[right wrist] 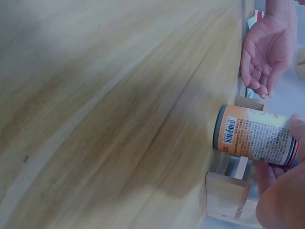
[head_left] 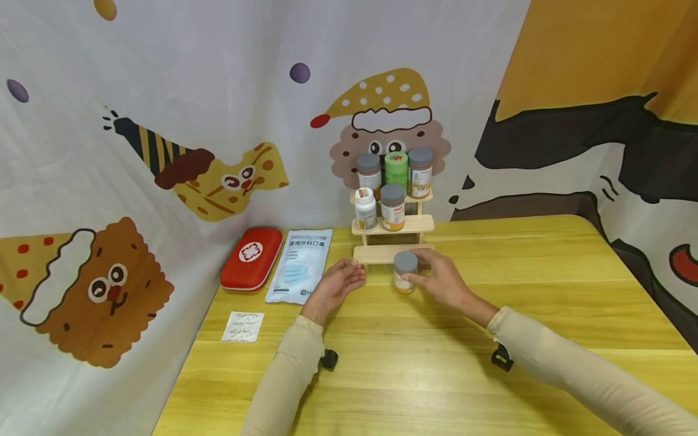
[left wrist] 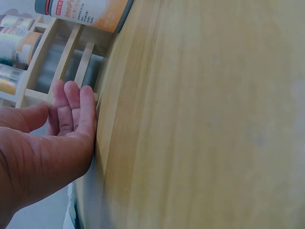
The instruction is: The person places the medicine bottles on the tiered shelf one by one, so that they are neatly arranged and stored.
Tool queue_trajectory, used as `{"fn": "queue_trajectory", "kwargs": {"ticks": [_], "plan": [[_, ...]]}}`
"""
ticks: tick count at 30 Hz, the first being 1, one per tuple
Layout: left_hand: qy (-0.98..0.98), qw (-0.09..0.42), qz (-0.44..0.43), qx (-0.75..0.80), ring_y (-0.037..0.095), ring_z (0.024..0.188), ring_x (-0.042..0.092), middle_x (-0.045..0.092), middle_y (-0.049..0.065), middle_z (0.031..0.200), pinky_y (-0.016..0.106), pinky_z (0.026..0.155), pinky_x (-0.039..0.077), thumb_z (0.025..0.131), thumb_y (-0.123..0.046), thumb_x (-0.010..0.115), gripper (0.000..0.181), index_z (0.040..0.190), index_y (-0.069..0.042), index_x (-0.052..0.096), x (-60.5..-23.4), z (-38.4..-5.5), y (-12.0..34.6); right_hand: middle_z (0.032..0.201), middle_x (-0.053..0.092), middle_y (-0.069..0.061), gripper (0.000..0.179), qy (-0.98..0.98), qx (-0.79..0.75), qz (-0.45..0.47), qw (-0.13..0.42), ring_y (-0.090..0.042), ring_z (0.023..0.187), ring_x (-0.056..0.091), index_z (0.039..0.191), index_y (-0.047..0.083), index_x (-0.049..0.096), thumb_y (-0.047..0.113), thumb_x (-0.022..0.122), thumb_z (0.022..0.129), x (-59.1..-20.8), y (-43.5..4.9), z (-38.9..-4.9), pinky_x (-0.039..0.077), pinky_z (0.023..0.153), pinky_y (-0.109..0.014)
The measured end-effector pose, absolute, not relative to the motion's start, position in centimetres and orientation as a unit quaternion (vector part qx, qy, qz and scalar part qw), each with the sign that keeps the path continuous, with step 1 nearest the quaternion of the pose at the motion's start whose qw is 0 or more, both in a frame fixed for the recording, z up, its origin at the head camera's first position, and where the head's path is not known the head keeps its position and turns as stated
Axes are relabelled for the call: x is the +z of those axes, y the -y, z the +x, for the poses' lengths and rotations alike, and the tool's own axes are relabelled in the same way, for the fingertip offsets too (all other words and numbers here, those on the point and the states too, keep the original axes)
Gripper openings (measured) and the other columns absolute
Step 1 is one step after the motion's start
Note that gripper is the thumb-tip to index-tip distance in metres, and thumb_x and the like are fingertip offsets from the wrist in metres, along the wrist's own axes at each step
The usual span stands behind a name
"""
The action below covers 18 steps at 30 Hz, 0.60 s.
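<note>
A pill bottle (head_left: 405, 275) with a grey lid and an orange-and-white label is held by my right hand (head_left: 443, 280), thumb and fingers round its upper part. It is upright in front of the bottom step of a small wooden tiered stand (head_left: 376, 254). In the right wrist view its barcode side shows, and the bottle (right wrist: 255, 134) overlaps the stand. My left hand (head_left: 337, 283) is at the left end of the bottom step. Loosely bent, its fingers (left wrist: 86, 107) lie close to the step's end; firm contact is hard to make out.
On the middle step stand a white bottle (head_left: 366, 211) and a grey-lidded bottle (head_left: 393, 209). A green bottle (head_left: 396, 171) stands between two grey-lidded ones on top. Left lie a mask packet (head_left: 300, 266), a red first-aid case (head_left: 252, 259) and a white blister pack (head_left: 243, 327). A printed curtain hangs behind.
</note>
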<state>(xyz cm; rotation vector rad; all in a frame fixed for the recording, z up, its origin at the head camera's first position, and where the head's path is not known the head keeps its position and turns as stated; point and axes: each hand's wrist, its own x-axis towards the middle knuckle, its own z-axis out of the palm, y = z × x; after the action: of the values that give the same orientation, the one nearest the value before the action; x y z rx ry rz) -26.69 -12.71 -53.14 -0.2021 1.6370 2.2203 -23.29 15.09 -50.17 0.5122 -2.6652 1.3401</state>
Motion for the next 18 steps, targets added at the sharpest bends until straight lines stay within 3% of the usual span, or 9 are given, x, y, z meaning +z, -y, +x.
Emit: {"fn": "queue_trajectory", "kwargs": {"ticks": [18], "plan": [[-0.584, 0.185, -0.069, 0.787, 0.018, 0.096, 0.068, 0.068, 0.004, 0.101, 0.036, 0.102, 0.063, 0.114, -0.014, 0.047, 0.013, 0.104, -0.011, 0.055, -53.05, -26.62, 12.64, 0.133, 0.069, -0.018, 0.057, 0.888, 0.406, 0.201, 0.078, -0.035, 0.108, 0.074, 0.139, 0.001, 0.062, 0.023, 0.085, 0.091, -49.99, -14.99, -23.38, 0.064, 0.096, -0.051]]}}
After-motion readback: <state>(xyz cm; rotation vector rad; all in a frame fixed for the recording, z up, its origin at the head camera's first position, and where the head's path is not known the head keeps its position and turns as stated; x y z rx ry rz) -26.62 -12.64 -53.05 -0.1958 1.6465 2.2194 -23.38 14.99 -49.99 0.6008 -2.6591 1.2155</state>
